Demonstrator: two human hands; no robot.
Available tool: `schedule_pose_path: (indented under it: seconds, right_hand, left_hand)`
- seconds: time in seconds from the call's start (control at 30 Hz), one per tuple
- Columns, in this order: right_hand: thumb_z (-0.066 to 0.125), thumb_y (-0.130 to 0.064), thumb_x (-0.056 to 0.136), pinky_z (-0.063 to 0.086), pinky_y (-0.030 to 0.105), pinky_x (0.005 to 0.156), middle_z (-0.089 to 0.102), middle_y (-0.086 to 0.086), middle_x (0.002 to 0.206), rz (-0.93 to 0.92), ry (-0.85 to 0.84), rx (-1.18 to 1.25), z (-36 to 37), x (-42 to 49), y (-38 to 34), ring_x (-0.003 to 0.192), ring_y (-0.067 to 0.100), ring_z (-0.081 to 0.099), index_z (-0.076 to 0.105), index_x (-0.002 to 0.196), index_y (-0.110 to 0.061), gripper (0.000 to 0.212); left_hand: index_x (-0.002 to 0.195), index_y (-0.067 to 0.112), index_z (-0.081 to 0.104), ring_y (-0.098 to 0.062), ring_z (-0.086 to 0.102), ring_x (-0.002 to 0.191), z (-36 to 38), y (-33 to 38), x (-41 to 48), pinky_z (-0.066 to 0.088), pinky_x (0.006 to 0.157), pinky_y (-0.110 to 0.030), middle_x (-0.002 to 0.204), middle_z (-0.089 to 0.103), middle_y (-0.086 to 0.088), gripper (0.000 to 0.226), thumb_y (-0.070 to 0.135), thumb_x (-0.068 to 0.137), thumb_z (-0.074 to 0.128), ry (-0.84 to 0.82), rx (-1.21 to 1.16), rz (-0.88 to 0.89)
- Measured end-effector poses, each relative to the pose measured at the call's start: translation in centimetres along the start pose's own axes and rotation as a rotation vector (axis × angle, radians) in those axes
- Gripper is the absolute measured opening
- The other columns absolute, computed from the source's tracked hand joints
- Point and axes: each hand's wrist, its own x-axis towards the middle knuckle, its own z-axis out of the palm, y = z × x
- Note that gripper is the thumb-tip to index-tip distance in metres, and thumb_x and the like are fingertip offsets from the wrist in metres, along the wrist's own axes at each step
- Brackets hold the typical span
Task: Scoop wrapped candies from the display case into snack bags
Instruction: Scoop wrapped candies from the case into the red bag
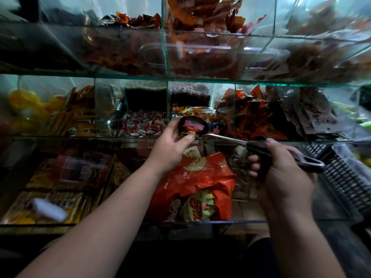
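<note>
Wrapped candies [193, 127]: a small load in pink and dark wrappers. They sit in the bowl of the scoop [224, 139], which is held at the front lip of the middle shelf's centre compartment.

Left hand [172, 146]: your fingers curl round the far side of the bowl and your thumb presses at its near rim, keeping the load in.

Right hand [281, 169]: a closed fist round the scoop's dark handle, whose end sticks out to the right past your knuckles.

Step in hand (a judgement): the scoop is loaded and the transfer is not yet made.

Snack bag [192, 181]: red and crinkled, lying in the lower compartment directly below the scoop. You cannot tell from here whether its mouth is open.

Next move: lower the bowl over the bag's opening and tip it. Your left hand will likely have to let go of the bowl and hold the mouth open.

Surroundings, left to right:
- yellow goods [24, 105], blurred
- gold packets [80, 117]
- white-and-red sweets [140, 125] in the bin next to the scoop
- gold-wrapped sweets [188, 111] behind the bowl
- red packets [251, 117]
- black basket [341, 177] at the right

In the way: the glass shelf edge [60, 137] runs between the scoop and the bag, so draw the bowl towards you before dropping it.
</note>
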Motion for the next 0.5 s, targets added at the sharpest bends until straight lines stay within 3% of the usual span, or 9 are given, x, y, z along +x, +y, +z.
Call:
schedule_pose_path:
  seconds: [0.1,0.23,0.33,0.43,0.5]
  right_hand:
    - [0.063,-0.033,0.097,0.047,0.022,0.043,0.058,0.005,0.062,-0.074,0.03,0.001,2.1,1.7,2.0,0.046,0.01,0.054,0.07,0.108,-0.002,0.033]
    - [0.072,-0.024,0.091,0.059,0.03,0.058,0.072,0.008,0.07,-0.293,0.076,0.012,5.9,3.4,4.4,0.062,0.018,0.07,0.073,0.084,-0.022,0.007]
    - [0.071,-0.023,0.093,0.056,0.02,0.073,0.073,-0.012,0.088,-0.635,-0.132,-0.515,6.7,5.8,5.4,0.082,0.003,0.068,0.073,0.095,-0.028,0.006]
    - [0.066,-0.023,0.096,0.055,0.037,0.085,0.069,0.004,0.105,-0.852,-0.387,-1.085,5.3,7.8,5.4,0.096,0.02,0.066,0.073,0.117,-0.016,0.022]
    - [0.065,-0.023,0.096,0.056,0.038,0.08,0.065,0.006,0.106,-0.926,-0.446,-1.143,4.5,7.9,5.3,0.095,0.025,0.065,0.071,0.123,-0.016,0.028]
  left_hand:
    - [0.154,0.026,0.033,-0.012,0.042,0.139,1.5,0.7,1.1,0.039,0.107,-0.029,0.15,0.045,0.003,0.067,0.035,0.096,0.065,0.014,0.036,0.002]
    - [0.139,0.028,0.054,0.004,0.062,0.109,2.8,0.3,1.3,0.048,0.088,-0.019,0.117,0.064,0.019,0.047,0.032,0.094,0.069,0.122,0.034,0.032]
    - [0.138,0.022,0.058,0.01,0.064,0.097,2.4,-0.3,1.1,0.049,0.075,-0.006,0.11,0.068,0.017,0.046,0.023,0.093,0.071,0.201,0.037,0.001]
    - [0.133,0.026,0.06,0.001,0.063,0.106,1.2,-0.7,0.8,0.049,0.079,-0.008,0.114,0.066,0.014,0.042,0.025,0.092,0.072,0.224,0.115,0.001]
    - [0.131,0.034,0.06,-0.006,0.061,0.112,0.6,-0.8,0.7,0.053,0.09,-0.022,0.12,0.064,0.011,0.042,0.029,0.091,0.072,0.23,0.123,-0.016]
